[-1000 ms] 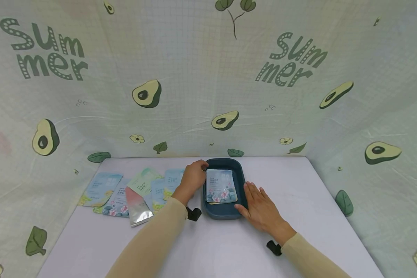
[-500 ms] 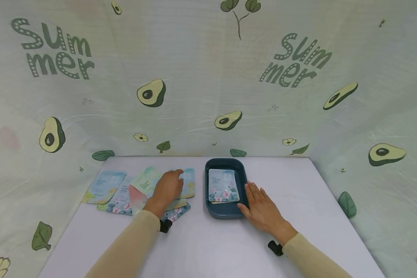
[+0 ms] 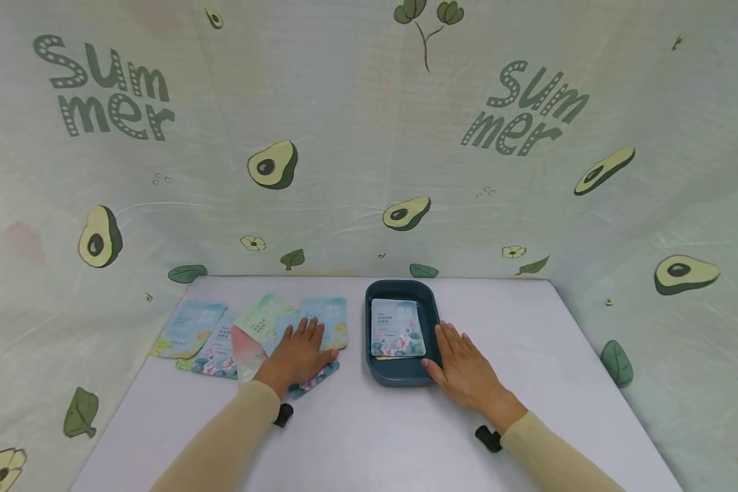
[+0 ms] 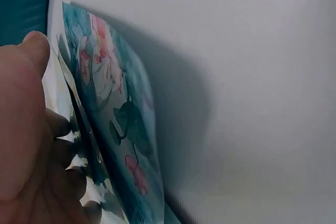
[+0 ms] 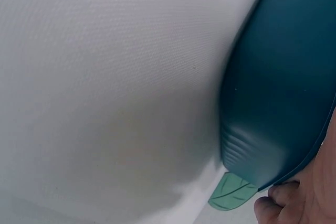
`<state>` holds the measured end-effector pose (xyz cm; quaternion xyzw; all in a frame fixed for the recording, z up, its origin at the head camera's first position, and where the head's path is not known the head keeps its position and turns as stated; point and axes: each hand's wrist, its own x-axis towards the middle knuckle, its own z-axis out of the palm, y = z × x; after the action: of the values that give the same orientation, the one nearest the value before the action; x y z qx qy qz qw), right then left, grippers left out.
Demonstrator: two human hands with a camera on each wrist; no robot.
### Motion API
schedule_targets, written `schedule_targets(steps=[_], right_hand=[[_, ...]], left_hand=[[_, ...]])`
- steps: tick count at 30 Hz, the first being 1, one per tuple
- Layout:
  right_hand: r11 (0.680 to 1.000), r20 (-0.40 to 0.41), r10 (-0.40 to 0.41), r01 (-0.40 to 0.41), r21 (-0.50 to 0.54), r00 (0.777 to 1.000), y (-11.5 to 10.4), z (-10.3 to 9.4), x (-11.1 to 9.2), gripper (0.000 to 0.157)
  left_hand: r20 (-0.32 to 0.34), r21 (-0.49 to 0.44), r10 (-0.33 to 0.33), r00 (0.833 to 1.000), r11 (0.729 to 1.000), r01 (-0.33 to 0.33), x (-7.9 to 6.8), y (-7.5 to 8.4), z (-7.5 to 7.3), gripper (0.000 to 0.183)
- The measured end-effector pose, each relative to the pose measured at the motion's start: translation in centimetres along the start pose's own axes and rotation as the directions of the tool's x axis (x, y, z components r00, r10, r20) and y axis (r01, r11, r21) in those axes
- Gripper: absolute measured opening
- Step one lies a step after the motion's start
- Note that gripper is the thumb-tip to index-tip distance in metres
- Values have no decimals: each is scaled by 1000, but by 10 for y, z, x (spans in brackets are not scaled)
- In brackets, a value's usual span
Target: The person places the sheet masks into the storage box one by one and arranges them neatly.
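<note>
My left hand (image 3: 298,355) lies palm down over a loose pile of flat printed sachets, its fingers extended across a blue sachet (image 3: 332,318). Below that hand a lotus-print sachet (image 4: 115,108) sticks out at the pile's near edge, with other sachets layered against it in the left wrist view. My right hand (image 3: 467,369) rests with straight fingers along the right side of a dark blue tray (image 3: 400,379). Inside the tray lies a light blue flowered sachet (image 3: 396,328), and a yellowish edge shows beneath it.
Left of my left hand, more sachets overlap: a green one (image 3: 261,316), a pink and silver one (image 3: 246,348), a flowered one (image 3: 218,355) and a blue one (image 3: 187,329). A patterned cloth (image 3: 338,137) hangs behind the white table (image 3: 369,437).
My left hand has left the tray's left rim and moved left onto the sachets, its fingers now spread over them. The right hand has stayed at the tray's side.
</note>
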<state>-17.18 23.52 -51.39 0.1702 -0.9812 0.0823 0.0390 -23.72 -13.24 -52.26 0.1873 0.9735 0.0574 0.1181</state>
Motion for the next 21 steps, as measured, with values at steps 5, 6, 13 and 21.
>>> schedule_targets(steps=[5, 6, 13, 21], right_hand=[[1000, -2, 4, -4, 4, 1000, -1, 0, 0, 82], [1000, -3, 3, -3, 5, 1000, -1, -1, 0, 82], [1000, -14, -1, 1, 6, 1000, -1, -2, -1, 82], [1000, -11, 2, -2, 12, 1000, 0, 2, -1, 83]], left_hand=[[-8, 8, 31, 999, 999, -31, -16, 0, 1, 74], [-9, -3, 35, 999, 999, -36, -21, 1, 0, 74], [-22, -90, 45, 999, 995, -47, -60, 6, 4, 71], [23, -131, 37, 999, 991, -34, -101, 9, 9, 72]])
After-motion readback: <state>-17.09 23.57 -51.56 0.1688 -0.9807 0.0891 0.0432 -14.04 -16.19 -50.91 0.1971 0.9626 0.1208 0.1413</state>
